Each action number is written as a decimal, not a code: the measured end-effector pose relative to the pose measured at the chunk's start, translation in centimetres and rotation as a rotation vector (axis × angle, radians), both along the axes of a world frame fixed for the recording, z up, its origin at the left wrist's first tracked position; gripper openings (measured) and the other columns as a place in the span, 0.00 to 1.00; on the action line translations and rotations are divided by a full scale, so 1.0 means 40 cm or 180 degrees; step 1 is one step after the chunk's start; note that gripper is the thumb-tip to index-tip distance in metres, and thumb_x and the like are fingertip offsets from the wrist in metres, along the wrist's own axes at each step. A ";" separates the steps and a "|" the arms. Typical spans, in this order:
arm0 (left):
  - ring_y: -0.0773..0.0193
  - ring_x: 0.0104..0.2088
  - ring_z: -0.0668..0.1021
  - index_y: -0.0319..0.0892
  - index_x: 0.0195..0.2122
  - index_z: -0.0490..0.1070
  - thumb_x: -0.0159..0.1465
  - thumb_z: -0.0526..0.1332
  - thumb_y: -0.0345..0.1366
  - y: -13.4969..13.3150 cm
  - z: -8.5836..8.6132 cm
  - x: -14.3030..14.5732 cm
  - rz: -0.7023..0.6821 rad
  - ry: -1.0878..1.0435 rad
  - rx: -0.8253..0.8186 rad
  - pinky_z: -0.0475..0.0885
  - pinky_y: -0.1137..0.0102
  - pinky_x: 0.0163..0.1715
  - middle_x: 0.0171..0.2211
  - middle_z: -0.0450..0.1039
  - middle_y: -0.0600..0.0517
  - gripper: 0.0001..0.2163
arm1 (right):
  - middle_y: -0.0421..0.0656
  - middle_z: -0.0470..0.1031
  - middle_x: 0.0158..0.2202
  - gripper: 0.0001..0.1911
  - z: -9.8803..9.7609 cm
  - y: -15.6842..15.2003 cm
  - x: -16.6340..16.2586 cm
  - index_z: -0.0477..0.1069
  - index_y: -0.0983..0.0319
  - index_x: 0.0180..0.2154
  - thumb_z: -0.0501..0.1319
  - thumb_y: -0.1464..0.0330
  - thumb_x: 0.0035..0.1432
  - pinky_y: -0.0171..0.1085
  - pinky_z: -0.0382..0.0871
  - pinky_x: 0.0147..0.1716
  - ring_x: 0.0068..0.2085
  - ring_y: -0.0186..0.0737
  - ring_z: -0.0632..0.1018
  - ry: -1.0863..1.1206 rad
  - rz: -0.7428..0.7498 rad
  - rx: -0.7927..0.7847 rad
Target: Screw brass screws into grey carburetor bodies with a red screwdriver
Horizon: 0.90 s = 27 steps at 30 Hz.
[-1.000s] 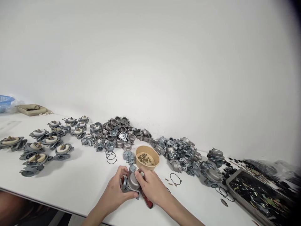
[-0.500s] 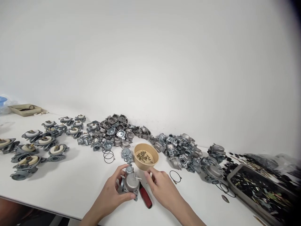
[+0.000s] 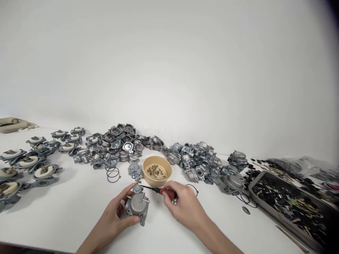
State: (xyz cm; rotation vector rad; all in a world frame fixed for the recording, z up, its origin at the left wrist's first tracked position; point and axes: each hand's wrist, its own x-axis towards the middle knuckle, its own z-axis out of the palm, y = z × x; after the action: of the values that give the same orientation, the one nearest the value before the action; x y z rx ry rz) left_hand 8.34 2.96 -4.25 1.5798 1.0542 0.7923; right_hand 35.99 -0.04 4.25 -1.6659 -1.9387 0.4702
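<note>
Carburetor (image 3: pixel 138 206) on worktop (image 3: pixel 79 201) near front edge. Left hand (image 3: pixel 116 218) clamped round body to steady it. Right hand (image 3: pixel 182 208) closed on red-handled screwdriver (image 3: pixel 162 191), tip aimed at carburetor top; contact unclear. Tan bowl (image 3: pixel 156 182) of brass screws (image 3: pixel 155 171) just behind, kept within reach. Heap of grey castings (image 3: pixel 123 144) beyond.

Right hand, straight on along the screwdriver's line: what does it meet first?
Probably the carburetor held in the left hand. The tip of the right hand's screwdriver sits right at its top fitting, though depth is unclear.
</note>
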 end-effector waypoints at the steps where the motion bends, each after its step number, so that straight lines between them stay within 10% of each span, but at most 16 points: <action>1: 0.43 0.60 0.75 0.57 0.78 0.61 0.62 0.76 0.54 0.001 0.000 -0.001 -0.0009 0.0023 -0.0009 0.69 0.61 0.55 0.65 0.72 0.47 0.45 | 0.44 0.84 0.36 0.09 0.035 0.012 0.018 0.79 0.57 0.42 0.59 0.66 0.68 0.41 0.71 0.34 0.34 0.46 0.82 0.0088 0.0035 0.0164; 10: 0.43 0.52 0.80 0.54 0.75 0.68 0.53 0.80 0.55 -0.009 0.016 0.012 0.0335 -0.0110 -0.0101 0.76 0.56 0.58 0.60 0.76 0.44 0.49 | 0.40 0.83 0.31 0.14 0.282 0.114 0.183 0.77 0.59 0.36 0.57 0.64 0.75 0.35 0.69 0.32 0.29 0.34 0.77 -0.0337 0.0755 0.1738; 15: 0.43 0.51 0.83 0.51 0.74 0.68 0.52 0.80 0.60 -0.014 0.004 0.016 0.0413 -0.0275 -0.0221 0.77 0.54 0.60 0.58 0.78 0.41 0.50 | 0.35 0.68 0.20 0.20 0.268 0.162 0.269 0.69 0.59 0.26 0.55 0.68 0.73 0.36 0.59 0.27 0.22 0.31 0.65 -0.0823 0.0948 0.1758; 21: 0.36 0.56 0.82 0.52 0.73 0.70 0.50 0.79 0.63 -0.018 -0.001 0.021 0.0584 -0.0212 -0.0223 0.80 0.52 0.58 0.61 0.78 0.41 0.50 | 0.34 0.77 0.21 0.19 0.233 0.211 0.305 0.63 0.59 0.22 0.55 0.71 0.67 0.36 0.59 0.27 0.20 0.30 0.67 -0.1187 0.1016 0.0550; 27: 0.37 0.55 0.83 0.53 0.72 0.72 0.50 0.80 0.61 -0.021 0.012 0.023 0.0624 -0.0222 -0.0256 0.81 0.52 0.57 0.62 0.78 0.42 0.49 | 0.35 0.79 0.22 0.18 0.198 0.247 0.298 0.65 0.59 0.22 0.55 0.73 0.65 0.35 0.60 0.29 0.20 0.30 0.68 -0.1204 0.1035 0.0363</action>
State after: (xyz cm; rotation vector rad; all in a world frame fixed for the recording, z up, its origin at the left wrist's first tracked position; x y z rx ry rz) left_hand 9.25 2.11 -3.77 1.3858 1.1877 0.9189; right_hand 47.92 9.83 12.18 -1.4498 -2.4804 0.1617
